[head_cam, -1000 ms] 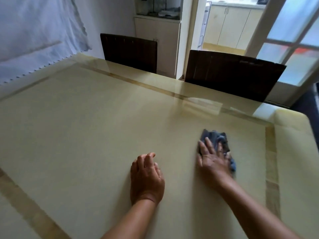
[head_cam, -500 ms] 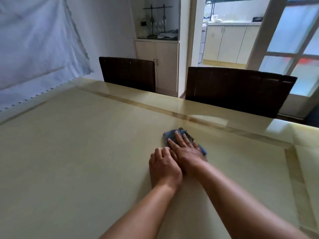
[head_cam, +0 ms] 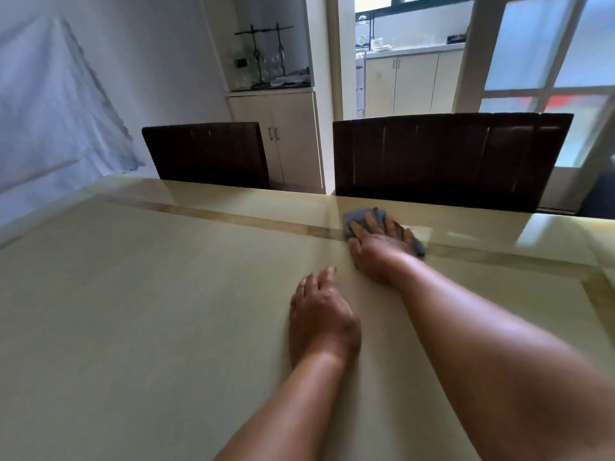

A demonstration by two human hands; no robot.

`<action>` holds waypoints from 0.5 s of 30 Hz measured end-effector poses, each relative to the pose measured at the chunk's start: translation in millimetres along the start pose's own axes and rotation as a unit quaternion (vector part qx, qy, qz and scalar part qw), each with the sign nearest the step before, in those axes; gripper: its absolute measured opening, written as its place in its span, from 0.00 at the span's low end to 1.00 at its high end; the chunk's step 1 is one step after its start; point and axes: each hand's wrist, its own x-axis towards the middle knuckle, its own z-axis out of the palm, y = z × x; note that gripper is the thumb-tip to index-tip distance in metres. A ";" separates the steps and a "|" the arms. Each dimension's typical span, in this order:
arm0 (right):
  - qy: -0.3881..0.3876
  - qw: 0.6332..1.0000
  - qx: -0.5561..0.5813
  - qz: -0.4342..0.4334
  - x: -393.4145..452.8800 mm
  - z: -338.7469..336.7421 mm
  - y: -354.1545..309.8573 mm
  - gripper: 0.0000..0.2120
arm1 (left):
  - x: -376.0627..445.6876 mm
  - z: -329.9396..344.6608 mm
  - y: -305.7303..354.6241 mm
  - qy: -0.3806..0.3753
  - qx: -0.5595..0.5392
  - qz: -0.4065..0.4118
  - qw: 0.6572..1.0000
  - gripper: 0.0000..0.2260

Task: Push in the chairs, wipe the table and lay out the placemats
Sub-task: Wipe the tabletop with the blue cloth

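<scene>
Wiping the table [head_cam: 133, 311] now: the right hand [head_cam: 376, 251] presses flat on the cloth [head_cam: 352, 219], the left hand [head_cam: 321, 316] lies empty with its fingers loose. Next, the far edge needs rubbing.

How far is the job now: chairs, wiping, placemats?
Done, it seems: the two dark chairs in view, left chair and right chair, stand close against the far edge of the table. In hand: the right hand presses a grey cloth flat near that edge, while the left hand rests on the top. Left: no placemats are in view.
</scene>
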 end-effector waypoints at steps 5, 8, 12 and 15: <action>0.040 0.989 -0.025 0.143 -10.2 -25.3 91.3 0.24 | -2.8 -0.3 -1.3 -0.002 0.036 0.016 0.999 0.26; 0.051 0.976 -0.031 0.212 -30.3 -39.6 146.0 0.25 | -5.3 -2.6 1.0 -0.012 0.037 0.038 0.999 0.22; 0.047 0.970 -0.039 0.237 -44.8 -36.1 147.7 0.26 | -8.3 -5.0 6.0 -0.037 0.028 0.071 0.996 0.22; 0.035 0.984 -0.029 0.171 -51.6 -22.5 108.1 0.26 | -7.0 -6.5 6.8 -0.038 0.027 0.073 0.996 0.19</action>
